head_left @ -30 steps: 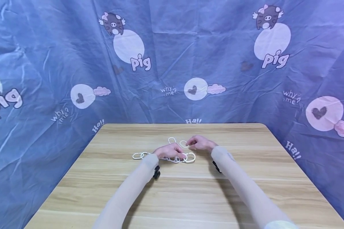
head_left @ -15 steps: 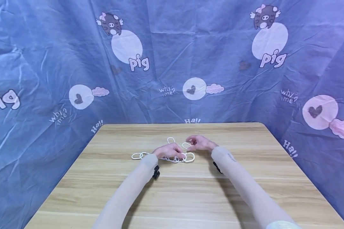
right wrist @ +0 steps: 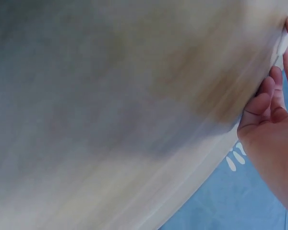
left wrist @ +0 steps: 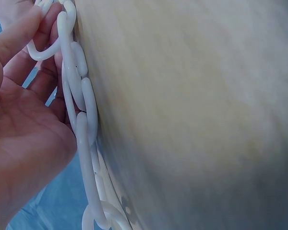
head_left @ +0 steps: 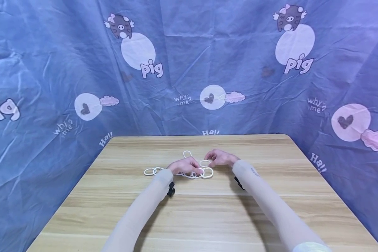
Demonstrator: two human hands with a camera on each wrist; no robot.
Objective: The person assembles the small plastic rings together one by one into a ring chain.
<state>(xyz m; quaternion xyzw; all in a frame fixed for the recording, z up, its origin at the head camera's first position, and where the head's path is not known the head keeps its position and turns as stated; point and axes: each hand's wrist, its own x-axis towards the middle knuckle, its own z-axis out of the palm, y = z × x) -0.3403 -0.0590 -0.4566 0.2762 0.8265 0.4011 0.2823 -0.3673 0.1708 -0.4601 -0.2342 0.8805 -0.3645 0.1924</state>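
A chain of white plastic links [left wrist: 88, 163] runs sideways across the middle of the wooden table. My left hand [head_left: 186, 166] reaches over it and pinches a link near its right end, with thumb and fingertips on the link in the left wrist view. The chain's last link [head_left: 212, 172] sticks out to the right of these fingers. Just behind that end, my right hand [head_left: 221, 158] holds a separate white link [head_left: 204, 160] by its right side, between thumb and fingers. In the right wrist view this hand shows only at the right edge, and the link is mostly hidden.
Another white link [head_left: 187, 151] lies farther back, partly behind the left hand. The wooden table [head_left: 192, 217] has rounded far corners. A blue printed cloth [head_left: 182, 63] hangs behind and on both sides.
The separate link at my right hand has turned flatter and shifted slightly toward the chain. My right fingers spread, then came closer around it. My left hand kept its hold.
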